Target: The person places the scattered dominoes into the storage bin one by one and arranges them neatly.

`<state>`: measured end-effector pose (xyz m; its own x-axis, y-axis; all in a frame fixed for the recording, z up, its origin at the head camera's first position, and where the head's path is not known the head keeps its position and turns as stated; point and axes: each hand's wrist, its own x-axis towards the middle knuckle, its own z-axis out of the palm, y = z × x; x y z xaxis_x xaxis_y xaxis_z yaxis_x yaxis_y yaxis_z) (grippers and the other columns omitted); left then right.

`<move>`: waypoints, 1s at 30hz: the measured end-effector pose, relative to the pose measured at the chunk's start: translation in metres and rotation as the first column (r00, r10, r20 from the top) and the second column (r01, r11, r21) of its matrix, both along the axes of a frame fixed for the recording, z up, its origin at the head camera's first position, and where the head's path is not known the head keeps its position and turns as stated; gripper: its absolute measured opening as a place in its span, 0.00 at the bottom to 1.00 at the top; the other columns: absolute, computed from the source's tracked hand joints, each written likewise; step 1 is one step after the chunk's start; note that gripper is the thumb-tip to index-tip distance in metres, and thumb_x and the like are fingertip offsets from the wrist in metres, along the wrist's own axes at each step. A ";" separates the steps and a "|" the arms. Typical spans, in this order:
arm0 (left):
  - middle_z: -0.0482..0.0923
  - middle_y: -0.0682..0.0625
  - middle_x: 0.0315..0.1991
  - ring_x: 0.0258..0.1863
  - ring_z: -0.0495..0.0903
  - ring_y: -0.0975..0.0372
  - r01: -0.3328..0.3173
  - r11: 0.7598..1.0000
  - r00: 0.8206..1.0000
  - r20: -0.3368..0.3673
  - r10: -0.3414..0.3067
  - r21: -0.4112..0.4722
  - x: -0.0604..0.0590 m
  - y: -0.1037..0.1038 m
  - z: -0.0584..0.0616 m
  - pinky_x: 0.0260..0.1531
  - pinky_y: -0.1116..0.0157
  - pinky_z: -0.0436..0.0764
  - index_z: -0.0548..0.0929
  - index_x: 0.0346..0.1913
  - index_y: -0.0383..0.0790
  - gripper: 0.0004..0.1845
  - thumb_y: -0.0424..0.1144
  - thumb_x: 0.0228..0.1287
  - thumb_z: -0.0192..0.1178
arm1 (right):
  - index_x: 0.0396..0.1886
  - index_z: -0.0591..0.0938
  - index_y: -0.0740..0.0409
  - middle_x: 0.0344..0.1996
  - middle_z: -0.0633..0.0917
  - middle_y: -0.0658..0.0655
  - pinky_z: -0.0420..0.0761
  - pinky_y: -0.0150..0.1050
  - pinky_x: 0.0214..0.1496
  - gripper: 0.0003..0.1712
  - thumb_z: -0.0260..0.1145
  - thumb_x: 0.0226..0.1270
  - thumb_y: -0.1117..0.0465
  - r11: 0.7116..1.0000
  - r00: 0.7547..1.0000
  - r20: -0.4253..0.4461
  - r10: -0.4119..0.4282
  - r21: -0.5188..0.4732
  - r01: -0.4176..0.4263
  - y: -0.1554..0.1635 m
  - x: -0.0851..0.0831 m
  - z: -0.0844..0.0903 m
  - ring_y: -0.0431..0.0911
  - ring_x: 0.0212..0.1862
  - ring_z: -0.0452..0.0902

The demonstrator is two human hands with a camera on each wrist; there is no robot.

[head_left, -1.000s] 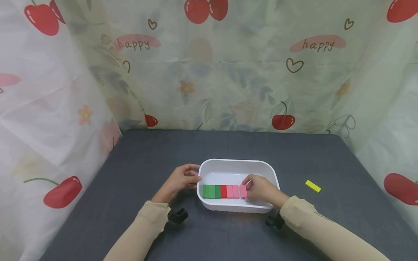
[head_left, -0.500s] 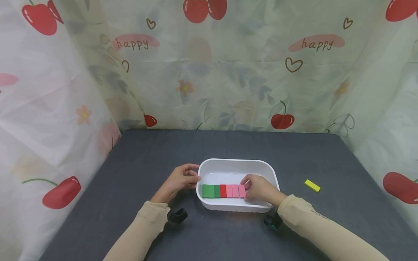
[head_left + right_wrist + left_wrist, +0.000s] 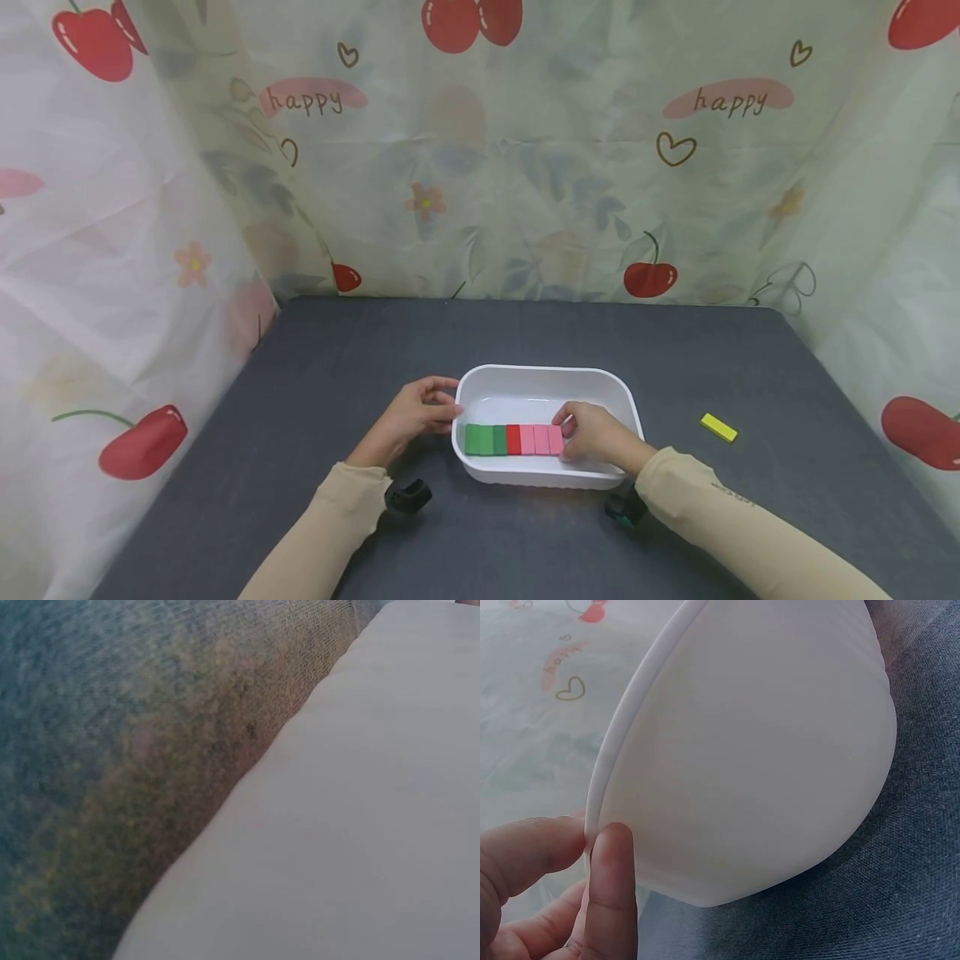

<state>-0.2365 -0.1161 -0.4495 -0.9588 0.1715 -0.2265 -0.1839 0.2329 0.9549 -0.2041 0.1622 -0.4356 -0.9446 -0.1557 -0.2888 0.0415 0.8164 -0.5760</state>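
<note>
A white plastic tray stands on the dark table. My left hand pinches its left rim; in the left wrist view the thumb is outside the wall and a finger is at the rim. Inside lies a row of small blocks: green blocks at the left, a red block, then pink blocks. My right hand reaches over the tray's right side and grips the rightmost pink block, which sits against its neighbour. The right wrist view shows the tray's outer wall, not the fingers.
A yellow block lies on the table to the right of the tray. Printed curtains hang behind and on both sides of the table.
My right hand has moved slightly left with the rightmost pink block, closing the gap to the row. The left hand and tray have stayed in place.
</note>
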 end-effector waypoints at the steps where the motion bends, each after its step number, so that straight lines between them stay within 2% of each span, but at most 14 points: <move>1: 0.80 0.45 0.36 0.28 0.81 0.61 0.000 1.000 1.000 -0.002 0.000 0.001 0.000 0.000 0.000 0.31 0.65 0.86 0.77 0.59 0.39 0.27 0.29 0.55 0.69 | 0.45 0.80 0.60 0.33 0.81 0.55 0.82 0.44 0.46 0.23 0.75 0.47 0.70 1.000 1.000 0.000 0.003 0.003 -0.003 0.000 0.000 0.000 0.46 0.38 0.76; 30: 0.80 0.45 0.36 0.28 0.81 0.61 0.005 1.000 1.000 0.000 -0.005 0.012 0.001 0.000 0.002 0.31 0.65 0.86 0.77 0.59 0.39 0.26 0.29 0.56 0.69 | 0.46 0.77 0.57 0.33 0.81 0.54 0.80 0.42 0.41 0.25 0.76 0.46 0.70 0.999 0.999 0.029 0.021 -0.027 -0.020 0.003 -0.003 -0.004 0.46 0.36 0.75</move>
